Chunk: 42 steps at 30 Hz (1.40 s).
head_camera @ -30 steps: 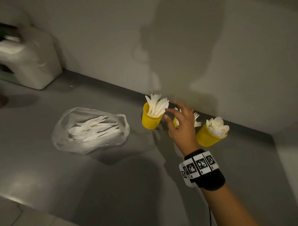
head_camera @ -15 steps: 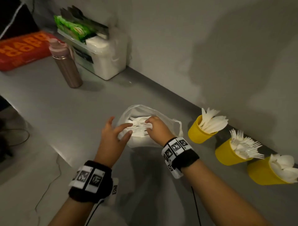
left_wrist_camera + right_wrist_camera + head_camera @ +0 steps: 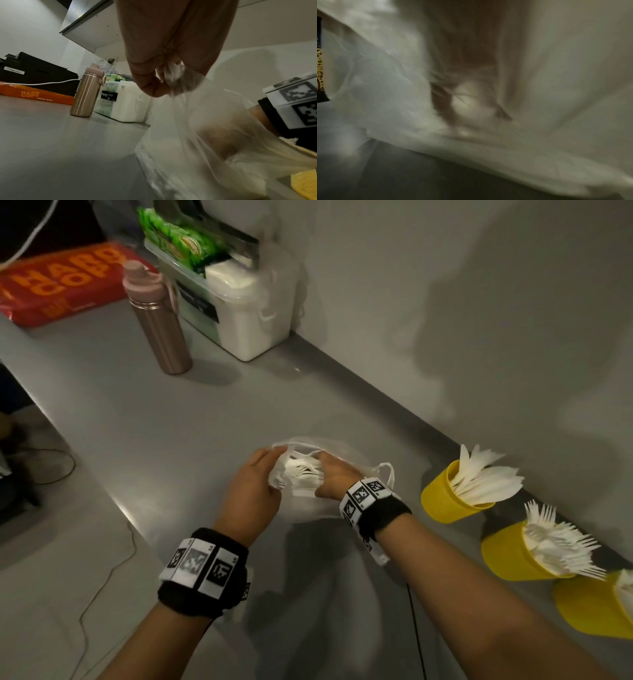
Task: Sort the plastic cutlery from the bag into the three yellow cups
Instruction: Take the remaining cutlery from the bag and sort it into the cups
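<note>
Near the front edge of the grey bench (image 3: 171,422), a thin translucent plastic bag (image 3: 308,508) of white plastic cutlery (image 3: 301,470) is pinched at its rim by the left hand (image 3: 251,494). The right hand (image 3: 334,477) is reached inside, its grip apparently closing on cutlery, though blurred. Three ribbed yellow cups (image 3: 442,498) are lined along the back edge, already partly filled. Next, one piece must be drawn out.

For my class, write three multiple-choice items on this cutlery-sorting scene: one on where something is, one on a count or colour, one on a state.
1. Where is the metal bottle?
A. beside the white container
B. inside the bag
C. between two cups

2. How many yellow cups show in the head view?
A. one
B. three
C. five

3. What is the left hand doing?
A. resting flat on the counter
B. pinching the bag
C. holding a cup

Key: 1 A, it stands next to the white container; 2 B, knife cup, fork cup, third cup; 3 B, the left wrist view shows plastic bunched in its fingers.
</note>
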### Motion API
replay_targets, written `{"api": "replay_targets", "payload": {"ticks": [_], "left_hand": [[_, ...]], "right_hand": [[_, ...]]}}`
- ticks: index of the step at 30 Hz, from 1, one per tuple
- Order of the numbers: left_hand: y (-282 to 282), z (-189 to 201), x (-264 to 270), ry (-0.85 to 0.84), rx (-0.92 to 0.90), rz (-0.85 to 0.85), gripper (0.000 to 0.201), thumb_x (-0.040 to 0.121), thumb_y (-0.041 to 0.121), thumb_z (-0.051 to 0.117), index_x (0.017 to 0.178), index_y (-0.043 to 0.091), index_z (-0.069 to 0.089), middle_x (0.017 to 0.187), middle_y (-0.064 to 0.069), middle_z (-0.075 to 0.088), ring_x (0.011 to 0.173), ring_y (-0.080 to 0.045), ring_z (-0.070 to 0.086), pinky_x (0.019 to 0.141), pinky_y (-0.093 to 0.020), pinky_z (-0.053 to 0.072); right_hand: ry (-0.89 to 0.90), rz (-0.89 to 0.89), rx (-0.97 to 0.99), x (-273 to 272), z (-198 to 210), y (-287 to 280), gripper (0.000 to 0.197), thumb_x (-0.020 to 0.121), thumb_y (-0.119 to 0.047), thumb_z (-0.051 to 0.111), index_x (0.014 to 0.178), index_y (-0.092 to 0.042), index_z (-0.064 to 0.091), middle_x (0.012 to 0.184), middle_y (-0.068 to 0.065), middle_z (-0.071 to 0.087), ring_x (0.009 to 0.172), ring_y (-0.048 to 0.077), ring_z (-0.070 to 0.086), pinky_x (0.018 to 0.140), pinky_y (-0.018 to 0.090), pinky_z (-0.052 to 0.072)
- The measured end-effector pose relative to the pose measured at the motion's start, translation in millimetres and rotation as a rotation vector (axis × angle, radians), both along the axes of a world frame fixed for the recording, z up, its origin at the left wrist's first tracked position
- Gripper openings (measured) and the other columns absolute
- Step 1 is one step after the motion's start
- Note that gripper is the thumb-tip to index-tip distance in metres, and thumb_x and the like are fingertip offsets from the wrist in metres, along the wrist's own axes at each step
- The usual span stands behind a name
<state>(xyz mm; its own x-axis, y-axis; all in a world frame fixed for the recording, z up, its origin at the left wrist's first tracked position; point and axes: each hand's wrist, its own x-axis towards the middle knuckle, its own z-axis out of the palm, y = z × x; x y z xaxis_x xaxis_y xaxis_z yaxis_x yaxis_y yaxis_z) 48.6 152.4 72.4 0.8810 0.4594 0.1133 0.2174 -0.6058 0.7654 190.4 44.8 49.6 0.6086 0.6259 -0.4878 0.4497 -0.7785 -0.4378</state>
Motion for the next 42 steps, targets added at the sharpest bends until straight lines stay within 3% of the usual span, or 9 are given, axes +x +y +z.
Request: {"api": "replay_targets", "payload": {"ticks": [8, 14, 18, 21, 25, 29, 32, 35, 42], "left_hand": [[0.8, 3.8, -0.4, -0.012, -0.002, -0.014, 0.065, 0.069, -0.015, 0.046, 0.128, 0.01, 0.049, 0.132, -0.006, 0.049, 0.119, -0.019, 0.048, 0.092, 0.0, 0.021], [1.2, 0.6, -1.5, 0.034, -0.001, -0.014, 0.068, 0.07, -0.012, 0.046, 0.131, 0.016, 0.045, 0.137, -0.001, 0.045, 0.123, -0.018, 0.047, 0.095, -0.014, 0.031], [2.6, 0.3, 0.4, 0.033, -0.006, -0.034, 0.067, 0.071, -0.011, 0.046, 0.131, 0.017, 0.045, 0.136, 0.0, 0.045, 0.121, -0.019, 0.049, 0.093, -0.017, 0.034], [4.9, 0.7, 0.8, 0.04, -0.011, -0.037, 0.065, 0.071, -0.011, 0.047, 0.131, 0.015, 0.045, 0.135, 0.0, 0.045, 0.12, -0.02, 0.049, 0.092, -0.018, 0.035], [6.5, 5.7, 1.2, 0.052, -0.013, -0.045, 0.066, 0.072, -0.009, 0.047, 0.133, 0.016, 0.044, 0.136, -0.001, 0.044, 0.117, -0.024, 0.051, 0.09, -0.024, 0.041], [6.1, 12.5, 4.6, 0.036, 0.003, -0.063, 0.069, 0.071, -0.011, 0.048, 0.133, 0.017, 0.043, 0.136, -0.003, 0.044, 0.115, -0.024, 0.052, 0.086, -0.024, 0.042], [2.0, 15.2, 9.3, 0.033, -0.015, -0.085, 0.067, 0.073, -0.011, 0.048, 0.134, 0.016, 0.042, 0.136, -0.003, 0.044, 0.111, -0.023, 0.053, 0.082, -0.019, 0.038], [-1.8, 15.1, 13.4, 0.013, -0.031, -0.075, 0.064, 0.074, -0.009, 0.051, 0.133, 0.016, 0.043, 0.134, -0.003, 0.045, 0.115, -0.022, 0.052, 0.083, -0.016, 0.035], [-0.8, 26.9, 15.6, 0.131, -0.014, -0.027, 0.061, 0.081, 0.0, 0.05, 0.138, 0.013, 0.035, 0.145, -0.008, 0.033, 0.12, -0.032, 0.049, 0.095, -0.032, 0.038]], "right_hand": [[0.002, 0.032, -0.053, 2.6, 0.8, -7.9, 0.056, 0.085, -0.003, 0.056, 0.136, -0.015, 0.037, 0.121, 0.013, 0.057, 0.109, 0.028, 0.054, 0.08, 0.023, 0.035], [-0.071, 0.064, -0.119, 3.6, -4.5, -5.2, 0.044, 0.08, -0.01, 0.058, 0.123, -0.011, 0.048, 0.115, 0.012, 0.061, 0.099, 0.027, 0.059, 0.084, 0.033, 0.047], [-0.114, 0.095, -0.156, 3.1, -7.7, -2.2, 0.046, 0.08, -0.007, 0.056, 0.124, -0.011, 0.046, 0.109, 0.008, 0.06, 0.092, 0.025, 0.057, 0.074, 0.029, 0.043], [-0.243, 0.119, -0.189, 0.9, -10.5, 0.4, 0.025, 0.086, -0.001, 0.05, 0.11, -0.004, 0.055, 0.095, 0.009, 0.06, 0.083, 0.023, 0.058, 0.069, 0.027, 0.041], [-0.268, 0.133, -0.147, 4.7, -17.0, -3.2, 0.026, 0.077, -0.002, 0.054, 0.101, -0.009, 0.057, 0.093, 0.005, 0.063, 0.085, 0.023, 0.062, 0.076, 0.031, 0.051], [-0.226, 0.143, -0.041, -9.3, 14.2, -8.0, 0.023, 0.084, -0.01, 0.052, 0.105, -0.014, 0.06, 0.096, 0.004, 0.066, 0.087, 0.019, 0.062, 0.077, 0.025, 0.042], [-0.326, 0.173, -0.094, -19.3, 37.3, -10.1, 0.029, 0.091, -0.012, 0.046, 0.118, -0.006, 0.054, 0.113, 0.015, 0.063, 0.103, 0.031, 0.06, 0.085, 0.033, 0.043], [-0.424, 0.229, -0.112, -25.3, 48.6, -14.7, 0.034, 0.091, -0.009, 0.046, 0.124, -0.004, 0.047, 0.118, 0.018, 0.058, 0.105, 0.035, 0.058, 0.084, 0.037, 0.043], [-0.421, 0.204, -0.046, -33.4, 74.8, -44.5, 0.026, 0.089, -0.009, 0.047, 0.114, -0.003, 0.053, 0.111, 0.016, 0.062, 0.099, 0.032, 0.059, 0.079, 0.032, 0.042]]}}
